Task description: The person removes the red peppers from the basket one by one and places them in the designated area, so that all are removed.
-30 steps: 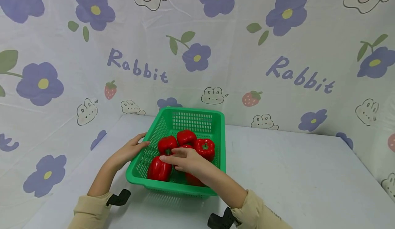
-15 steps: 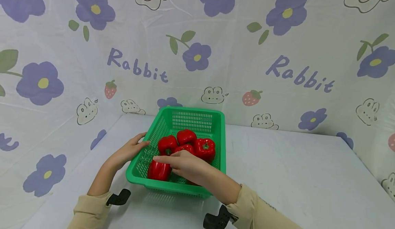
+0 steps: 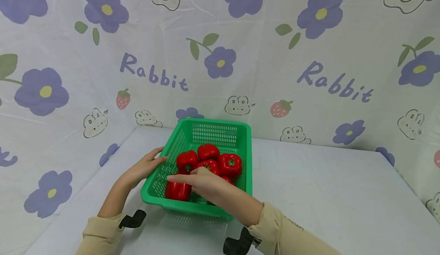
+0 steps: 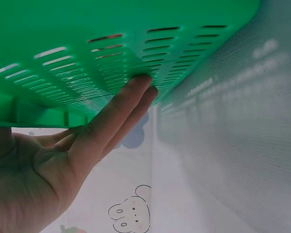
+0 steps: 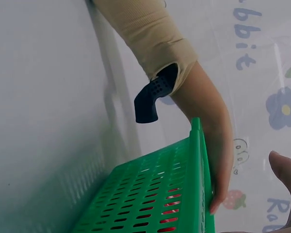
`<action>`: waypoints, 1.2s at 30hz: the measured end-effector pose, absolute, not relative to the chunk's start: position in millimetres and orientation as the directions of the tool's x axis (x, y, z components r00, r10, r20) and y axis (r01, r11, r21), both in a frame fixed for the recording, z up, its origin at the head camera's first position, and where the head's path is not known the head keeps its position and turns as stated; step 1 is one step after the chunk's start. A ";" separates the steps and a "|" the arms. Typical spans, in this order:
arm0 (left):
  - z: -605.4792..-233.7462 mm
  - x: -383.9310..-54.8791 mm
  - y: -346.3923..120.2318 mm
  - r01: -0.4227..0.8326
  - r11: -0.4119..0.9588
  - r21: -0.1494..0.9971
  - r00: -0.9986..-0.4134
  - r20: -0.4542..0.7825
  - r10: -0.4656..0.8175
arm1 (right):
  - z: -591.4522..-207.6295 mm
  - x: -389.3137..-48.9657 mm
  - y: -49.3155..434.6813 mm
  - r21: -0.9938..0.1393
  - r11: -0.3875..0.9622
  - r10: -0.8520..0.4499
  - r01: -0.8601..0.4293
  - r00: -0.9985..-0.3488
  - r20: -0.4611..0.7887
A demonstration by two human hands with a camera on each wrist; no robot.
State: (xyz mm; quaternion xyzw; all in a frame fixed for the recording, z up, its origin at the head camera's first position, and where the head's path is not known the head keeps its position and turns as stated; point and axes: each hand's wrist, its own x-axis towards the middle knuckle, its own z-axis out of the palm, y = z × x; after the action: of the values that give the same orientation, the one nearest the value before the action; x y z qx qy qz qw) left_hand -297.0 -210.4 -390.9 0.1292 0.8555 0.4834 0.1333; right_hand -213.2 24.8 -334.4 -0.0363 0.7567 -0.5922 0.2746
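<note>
Red pepper [image 3: 177, 191] lies partly beneath right grip [image 3: 203, 182].

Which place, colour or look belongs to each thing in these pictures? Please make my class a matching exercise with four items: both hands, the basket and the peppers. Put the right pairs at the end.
Column one
1. left hand
2. basket
3. right hand
4. peppers

Column two
A. glossy red
B. over the peppers
C. green with slotted walls
D. at the rim on one side of the basket

Right pairs
1-D
2-C
3-B
4-A
</note>
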 end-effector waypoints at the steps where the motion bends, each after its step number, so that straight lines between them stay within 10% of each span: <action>1: -391.2 -297.2 -210.5 0.093 0.500 0.861 -0.931 -0.103 0.351 | -334.6 -213.2 24.2 -0.914 0.297 -0.374 0.276 -0.847 -0.377; 36: -392.1 -296.4 -210.1 0.093 0.504 0.858 -0.930 -0.107 0.353 | -341.1 -215.0 1.0 -0.861 0.353 -0.181 0.367 -0.876 -0.448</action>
State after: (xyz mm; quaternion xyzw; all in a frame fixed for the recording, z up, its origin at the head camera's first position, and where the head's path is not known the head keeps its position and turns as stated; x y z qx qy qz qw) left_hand -296.4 -210.1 -392.1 0.1300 0.8567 0.4805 0.1354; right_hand -215.0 1.0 -341.1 0.0591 0.7860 -0.5657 0.2423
